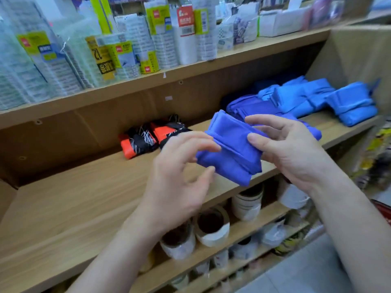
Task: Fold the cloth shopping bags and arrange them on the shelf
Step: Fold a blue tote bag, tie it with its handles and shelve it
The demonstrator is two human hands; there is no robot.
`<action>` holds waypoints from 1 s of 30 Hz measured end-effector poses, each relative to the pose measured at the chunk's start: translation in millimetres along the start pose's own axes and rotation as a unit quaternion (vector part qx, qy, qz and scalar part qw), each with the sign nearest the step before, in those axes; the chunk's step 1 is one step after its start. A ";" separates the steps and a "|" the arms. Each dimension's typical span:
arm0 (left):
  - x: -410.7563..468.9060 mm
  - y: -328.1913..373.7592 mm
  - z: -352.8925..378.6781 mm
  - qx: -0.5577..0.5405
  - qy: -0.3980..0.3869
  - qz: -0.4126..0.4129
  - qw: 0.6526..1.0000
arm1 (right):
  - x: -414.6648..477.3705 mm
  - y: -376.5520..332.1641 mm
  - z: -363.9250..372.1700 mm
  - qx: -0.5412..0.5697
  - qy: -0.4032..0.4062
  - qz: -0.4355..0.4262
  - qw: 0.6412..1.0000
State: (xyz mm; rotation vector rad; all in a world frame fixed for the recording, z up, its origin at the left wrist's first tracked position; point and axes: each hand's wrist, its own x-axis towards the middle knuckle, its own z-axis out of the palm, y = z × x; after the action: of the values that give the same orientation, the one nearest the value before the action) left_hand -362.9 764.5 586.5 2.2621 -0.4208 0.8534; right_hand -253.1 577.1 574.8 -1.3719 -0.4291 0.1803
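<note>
R hand [292, 153] gripping folded bag [230, 159], L hand [179, 178] fingertips touching it

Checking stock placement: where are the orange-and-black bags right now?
In the head view, the orange-and-black bags sit centre-left at the back of the middle shelf, just beyond the left hand and left of the held purple bag.

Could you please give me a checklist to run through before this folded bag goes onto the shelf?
1. The violet-blue bag is folded into a compact bundle: ok.
2. The right hand holds it, thumb on top: ok.
3. The left hand touches the fold; whether it grips: cannot tell.
4. A matching violet stack lies on the shelf: ok.
5. Bare board left of the orange-and-black bags: ok.
6. Hidden far side of the bundle tidy: cannot tell.
</note>
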 end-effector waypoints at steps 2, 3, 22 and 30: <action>10.9 2.5 2.1 -0.035 0.009 -0.124 0.992 | 8.2 -3.9 -12.0 -0.016 -0.006 -0.045 0.999; 17.2 2.4 6.4 -0.052 -0.016 -0.171 0.984 | 12.5 -6.1 -15.6 -0.017 -0.021 -0.066 0.997; 142.1 -119.5 145.0 -0.058 0.207 -0.538 0.815 | 156.4 -3.9 -120.0 -0.524 -0.187 -0.068 0.828; 153.9 -111.1 149.1 0.207 0.112 -0.516 0.824 | 163.9 7.4 -126.8 -0.549 -0.208 -0.111 0.802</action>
State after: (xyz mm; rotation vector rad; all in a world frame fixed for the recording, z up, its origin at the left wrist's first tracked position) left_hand -125.9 732.4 554.2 2.2225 1.1242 0.6035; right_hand -52.7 524.1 581.7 -2.4166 -1.1805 0.0157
